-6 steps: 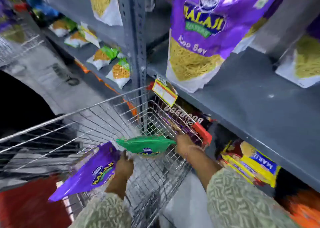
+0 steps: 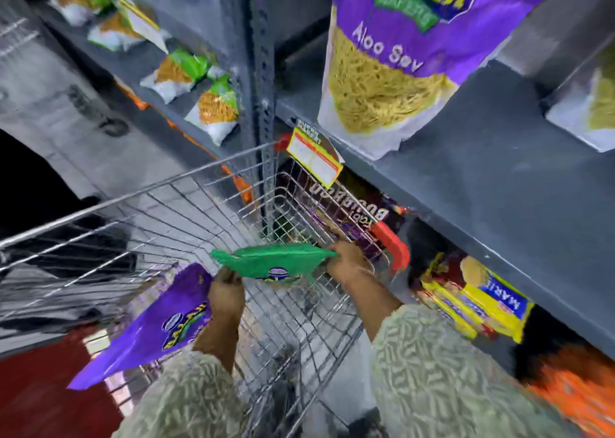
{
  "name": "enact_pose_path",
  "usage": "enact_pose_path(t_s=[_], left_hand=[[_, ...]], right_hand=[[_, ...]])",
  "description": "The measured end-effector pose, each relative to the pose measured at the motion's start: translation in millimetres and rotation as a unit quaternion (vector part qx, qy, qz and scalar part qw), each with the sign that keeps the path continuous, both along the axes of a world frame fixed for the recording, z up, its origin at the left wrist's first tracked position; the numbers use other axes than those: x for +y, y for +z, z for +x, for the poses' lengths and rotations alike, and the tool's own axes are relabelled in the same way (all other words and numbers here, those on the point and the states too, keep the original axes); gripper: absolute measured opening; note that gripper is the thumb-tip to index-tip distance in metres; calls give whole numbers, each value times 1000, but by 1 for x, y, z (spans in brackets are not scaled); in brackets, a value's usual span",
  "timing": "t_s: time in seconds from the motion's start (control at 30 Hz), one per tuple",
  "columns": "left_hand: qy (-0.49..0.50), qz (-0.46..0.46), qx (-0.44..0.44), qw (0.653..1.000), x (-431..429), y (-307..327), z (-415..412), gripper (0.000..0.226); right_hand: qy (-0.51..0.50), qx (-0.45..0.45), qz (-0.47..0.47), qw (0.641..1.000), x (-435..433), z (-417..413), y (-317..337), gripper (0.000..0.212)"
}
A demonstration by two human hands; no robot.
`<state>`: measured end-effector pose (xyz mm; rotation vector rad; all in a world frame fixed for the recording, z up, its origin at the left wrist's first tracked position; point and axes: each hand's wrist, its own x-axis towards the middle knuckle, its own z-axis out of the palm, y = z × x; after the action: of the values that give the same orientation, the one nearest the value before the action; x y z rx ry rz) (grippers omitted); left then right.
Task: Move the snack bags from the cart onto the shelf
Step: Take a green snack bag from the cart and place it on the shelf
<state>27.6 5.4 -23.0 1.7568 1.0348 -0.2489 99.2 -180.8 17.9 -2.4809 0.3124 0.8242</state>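
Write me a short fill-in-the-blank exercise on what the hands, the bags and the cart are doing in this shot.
1. The left hand grips a snack bag coloured ____.
2. The right hand holds one end of the green bag, which hangs above the wire ____.
3. The big purple bag on the grey shelf reads "Aloo ____".

Missing words: purple; cart; Sev
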Motion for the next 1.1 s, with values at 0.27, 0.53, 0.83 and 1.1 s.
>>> enact_pose_path(t_s=[0.27,0.53,0.83,1.1], left_hand=[[92,-38,-100,990,-11,16,-1,25],[97,49,-159,981,-17,56,-15,13],[44,0,-421,906,-44,180,-42,32],[-35,-129,-538,832,-157,289,-1,21]], right_hand=[[-78,-1,78,994,3,1,31,30],[-159,-26,183,970,0,-14,42,21],[-258,-325,410,812,-36,-40,155,23],[-272,-522,389,709,-159,-70,254,9]])
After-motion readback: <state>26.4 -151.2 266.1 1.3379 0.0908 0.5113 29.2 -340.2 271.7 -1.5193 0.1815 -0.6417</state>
